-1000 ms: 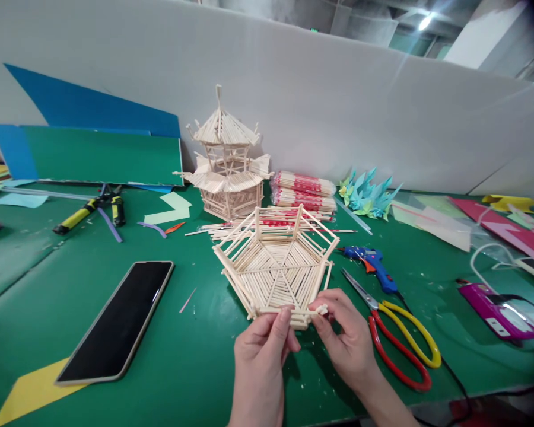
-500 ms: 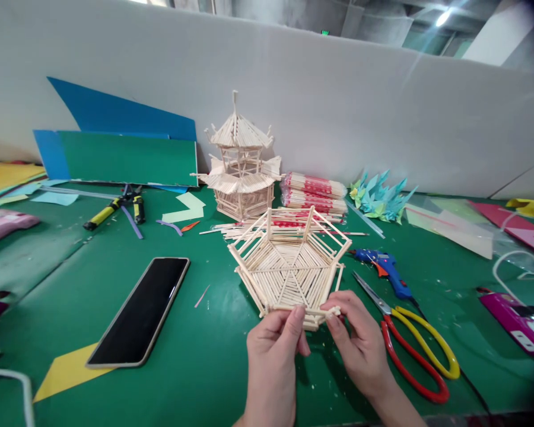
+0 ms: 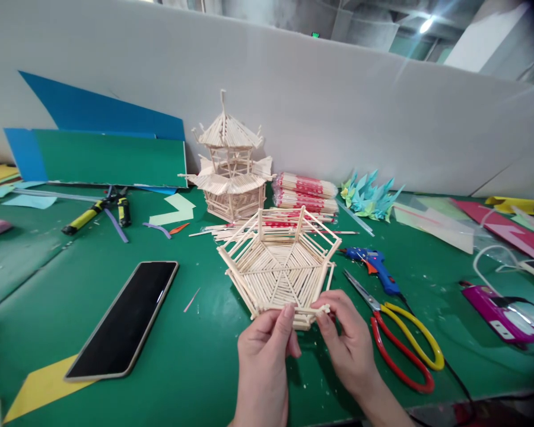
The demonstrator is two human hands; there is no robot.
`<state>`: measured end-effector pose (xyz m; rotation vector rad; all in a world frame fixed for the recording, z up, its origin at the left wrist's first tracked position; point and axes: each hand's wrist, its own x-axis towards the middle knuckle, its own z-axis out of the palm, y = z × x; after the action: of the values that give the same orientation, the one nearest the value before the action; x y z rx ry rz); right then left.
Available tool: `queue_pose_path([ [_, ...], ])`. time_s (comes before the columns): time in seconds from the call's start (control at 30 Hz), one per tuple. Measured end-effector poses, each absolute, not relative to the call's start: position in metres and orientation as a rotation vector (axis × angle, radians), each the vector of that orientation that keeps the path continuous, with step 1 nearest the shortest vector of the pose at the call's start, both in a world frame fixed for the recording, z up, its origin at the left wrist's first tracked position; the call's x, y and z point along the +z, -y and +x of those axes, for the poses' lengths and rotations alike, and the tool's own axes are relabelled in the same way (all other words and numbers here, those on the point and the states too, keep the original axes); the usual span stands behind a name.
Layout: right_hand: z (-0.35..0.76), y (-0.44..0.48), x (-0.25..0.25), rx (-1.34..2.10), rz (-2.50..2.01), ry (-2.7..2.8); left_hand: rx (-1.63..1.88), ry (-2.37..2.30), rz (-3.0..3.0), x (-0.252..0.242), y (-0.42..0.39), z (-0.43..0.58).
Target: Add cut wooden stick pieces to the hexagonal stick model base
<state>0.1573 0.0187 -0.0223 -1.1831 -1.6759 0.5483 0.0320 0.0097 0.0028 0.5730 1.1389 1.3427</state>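
Note:
A hexagonal frame of thin wooden sticks, with a spoked stick floor and raised side rails, sits on the green table before me. My left hand pinches a wooden stick along its near edge between thumb and fingers. At the right end of the same edge, my right hand is closed, thumb and fingertips together on the stick near the corner. Fingers cover part of that edge and corner. Behind the frame stands a finished-looking stick pagoda with two tiers of roof.
Scissors and a blue glue gun lie right of the frame, a phone left. Stick bundles, folded paper and pliers lie further back. A purple power strip is at far right.
The whole view has shifted slightly, so things appear a little further left. Both hands keep their hold at the frame's near edge, with hardly any movement against it.

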Motion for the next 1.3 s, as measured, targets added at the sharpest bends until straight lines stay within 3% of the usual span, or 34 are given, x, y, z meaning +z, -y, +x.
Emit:
queue_pose_path([
  [1.3, 0.1538, -0.0168, -0.025, 0.519, -1.183, 1.678, 1.362, -1.101, 0.518, 0.0037, -0.0089, 0.0335],
])
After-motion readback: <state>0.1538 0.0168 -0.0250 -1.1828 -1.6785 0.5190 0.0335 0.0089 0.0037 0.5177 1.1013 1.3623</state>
